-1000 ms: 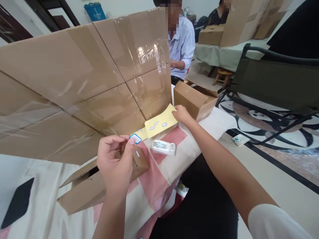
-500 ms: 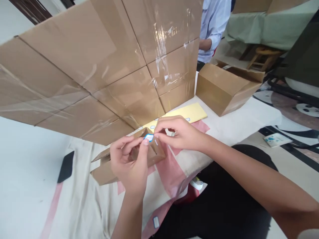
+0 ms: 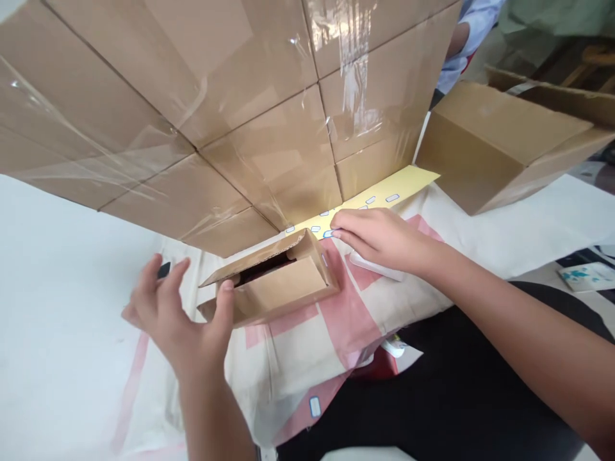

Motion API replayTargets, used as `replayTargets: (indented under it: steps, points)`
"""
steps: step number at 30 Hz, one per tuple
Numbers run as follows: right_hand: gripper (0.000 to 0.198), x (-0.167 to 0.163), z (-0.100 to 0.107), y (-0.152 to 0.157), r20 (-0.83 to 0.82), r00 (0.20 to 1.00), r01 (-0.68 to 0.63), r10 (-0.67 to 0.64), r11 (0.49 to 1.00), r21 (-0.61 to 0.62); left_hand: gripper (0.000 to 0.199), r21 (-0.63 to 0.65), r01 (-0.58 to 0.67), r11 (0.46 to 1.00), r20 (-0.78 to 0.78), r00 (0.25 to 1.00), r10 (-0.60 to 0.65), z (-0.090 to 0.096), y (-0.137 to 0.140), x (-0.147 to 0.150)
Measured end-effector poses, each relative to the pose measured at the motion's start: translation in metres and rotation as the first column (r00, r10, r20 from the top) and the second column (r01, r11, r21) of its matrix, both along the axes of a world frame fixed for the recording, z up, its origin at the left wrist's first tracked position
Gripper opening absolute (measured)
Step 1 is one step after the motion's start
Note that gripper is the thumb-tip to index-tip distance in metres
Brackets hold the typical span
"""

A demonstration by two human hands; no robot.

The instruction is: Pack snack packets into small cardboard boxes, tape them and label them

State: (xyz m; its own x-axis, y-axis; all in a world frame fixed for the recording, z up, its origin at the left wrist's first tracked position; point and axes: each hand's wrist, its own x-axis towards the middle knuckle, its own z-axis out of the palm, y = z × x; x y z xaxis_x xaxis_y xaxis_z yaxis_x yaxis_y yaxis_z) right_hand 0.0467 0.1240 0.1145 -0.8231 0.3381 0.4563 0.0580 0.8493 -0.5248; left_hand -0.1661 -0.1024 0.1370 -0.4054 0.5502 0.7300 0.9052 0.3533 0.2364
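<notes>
My right hand [image 3: 379,237] is closed in a pinch on a small blue-edged white label [image 3: 328,234], at the near edge of a yellow sheet [image 3: 418,179]. Several similar labels lie on that sheet. Empty, with fingers spread, my left hand [image 3: 185,314] is at the left end of a small cardboard box [image 3: 276,291]. The box lies on the table with its top flap partly raised and a dark gap under it. Partly hidden below my right hand is a flat white object [image 3: 377,266] whose kind I cannot make out.
A tall wall of taped cardboard boxes [image 3: 269,141] stands behind the sheet. An open carton [image 3: 480,147] sits at the right, near another person's sleeve [image 3: 480,19]. One more label [image 3: 314,406] is on the pink-and-white tablecloth [image 3: 346,320] near its front edge.
My left hand has let go of the label and moved left, opening. My right hand has carried the label to the yellow sheet. The view has tilted down, showing the small box more fully.
</notes>
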Motion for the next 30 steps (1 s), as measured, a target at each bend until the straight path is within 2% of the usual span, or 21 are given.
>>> replayTargets:
  steps: [1, 3, 4, 6, 8, 10, 12, 14, 16, 18, 21, 25, 28, 30]
  points:
    - [0.019, -0.001, -0.004, 0.003, 0.066, 0.998, 0.004, -0.006, 0.999, 0.041, 0.049, -0.074, 0.005, 0.997, -0.064, 0.998, -0.010, -0.001, -0.006, -0.012]
    - [0.020, -0.006, -0.011, 0.002, 0.094, 0.996, -0.005, -0.002, 0.997, 0.072, 0.024, -0.103, 0.007, 0.995, -0.185, 0.982, -0.026, -0.006, -0.014, -0.029]
    - [0.021, -0.009, -0.012, -0.002, 0.045, 0.999, -0.002, -0.002, 0.997, 0.078, 0.017, -0.100, 0.009, 0.995, -0.225, 0.974, -0.032, -0.011, -0.017, -0.033]
    - [0.022, -0.015, -0.012, -0.016, -0.141, 0.990, 0.009, 0.009, 0.992, 0.126, 0.014, -0.058, 0.018, 0.998, -0.304, 0.952, -0.035, -0.022, -0.019, -0.036]
    - [0.019, -0.021, -0.010, -0.035, -0.294, 0.953, -0.005, 0.080, 0.969, 0.247, 0.017, -0.048, 0.056, 0.997, -0.330, 0.942, -0.069, -0.032, -0.021, -0.037]
    - [0.014, -0.024, -0.010, -0.052, -0.325, 0.925, -0.049, 0.197, 0.909, 0.413, 0.018, -0.064, 0.120, 0.991, -0.307, 0.942, -0.134, -0.037, -0.023, -0.037]
    - [0.012, -0.028, -0.015, -0.063, -0.250, 0.926, -0.107, 0.284, 0.830, 0.547, 0.019, -0.099, 0.179, 0.979, -0.275, 0.940, -0.200, -0.037, -0.024, -0.040]
    - [0.012, -0.032, -0.024, -0.066, -0.174, 0.936, -0.136, 0.305, 0.771, 0.622, 0.020, -0.172, 0.229, 0.958, -0.238, 0.934, -0.266, -0.033, -0.024, -0.042]
    - [0.011, -0.036, -0.033, -0.064, -0.150, 0.947, -0.125, 0.285, 0.754, 0.644, 0.019, -0.267, 0.281, 0.922, -0.164, 0.929, -0.331, -0.026, -0.023, -0.044]
    - [0.011, -0.039, -0.041, -0.062, -0.188, 0.946, -0.088, 0.265, 0.766, 0.637, 0.017, -0.347, 0.324, 0.880, -0.078, 0.925, -0.372, -0.019, -0.022, -0.044]
    - [0.013, -0.041, -0.044, -0.062, -0.239, 0.934, -0.070, 0.265, 0.794, 0.604, 0.015, -0.428, 0.320, 0.845, -0.033, 0.929, -0.368, -0.011, -0.021, -0.040]
    - [0.013, -0.036, -0.036, -0.059, -0.248, 0.929, -0.111, 0.275, 0.845, 0.524, 0.023, -0.518, 0.262, 0.814, -0.051, 0.941, -0.335, -0.004, -0.023, -0.032]
    - [0.017, -0.028, -0.026, -0.045, -0.273, 0.943, -0.064, 0.191, 0.907, 0.415, 0.033, -0.552, 0.266, 0.790, -0.024, 0.942, -0.334, -0.005, -0.029, -0.027]
    - [0.021, -0.023, -0.021, -0.029, -0.211, 0.967, -0.059, 0.140, 0.936, 0.348, 0.039, -0.560, 0.283, 0.778, 0.005, 0.941, -0.339, -0.008, -0.034, -0.024]
